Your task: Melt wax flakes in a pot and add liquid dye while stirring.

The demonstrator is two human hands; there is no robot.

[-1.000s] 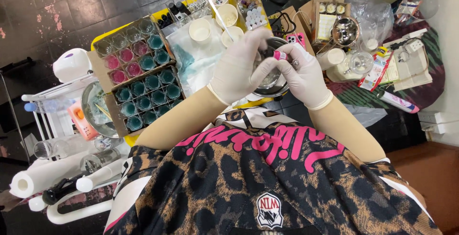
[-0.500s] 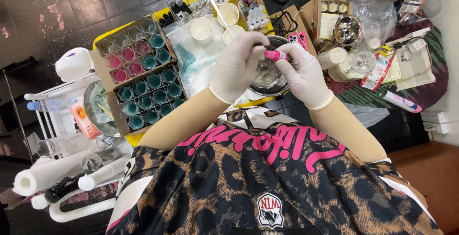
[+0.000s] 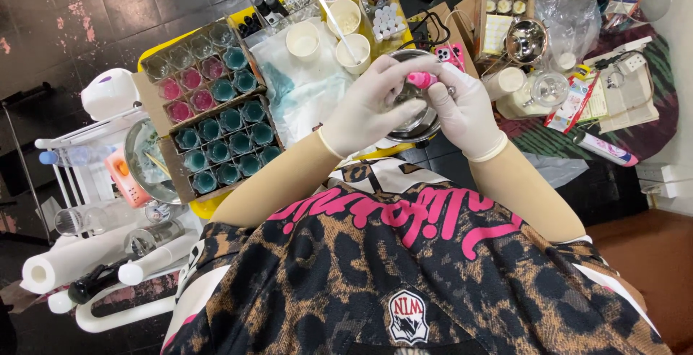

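Both my hands wear pale gloves and meet over a round metal bowl (image 3: 422, 128) on the yellow table top. My right hand (image 3: 468, 109) holds a small pink bottle (image 3: 420, 79) tipped sideways above the bowl. My left hand (image 3: 368, 106) curls around the bottle's tip and the bowl's near rim, fingers bent. The bowl's contents are mostly hidden behind my hands.
Two cardboard trays of small glasses (image 3: 216, 120) with teal and pink fillings lie to the left. White cups (image 3: 303, 39) stand at the back, one with a stick. A second metal bowl (image 3: 525, 41), jars and packets crowd the right. A white cart (image 3: 79, 182) with a paper roll stands far left.
My left hand has dropped from the bottle's cap level to cup the bowl's rim. The pink bottle stays over the bowl, shifted slightly right.
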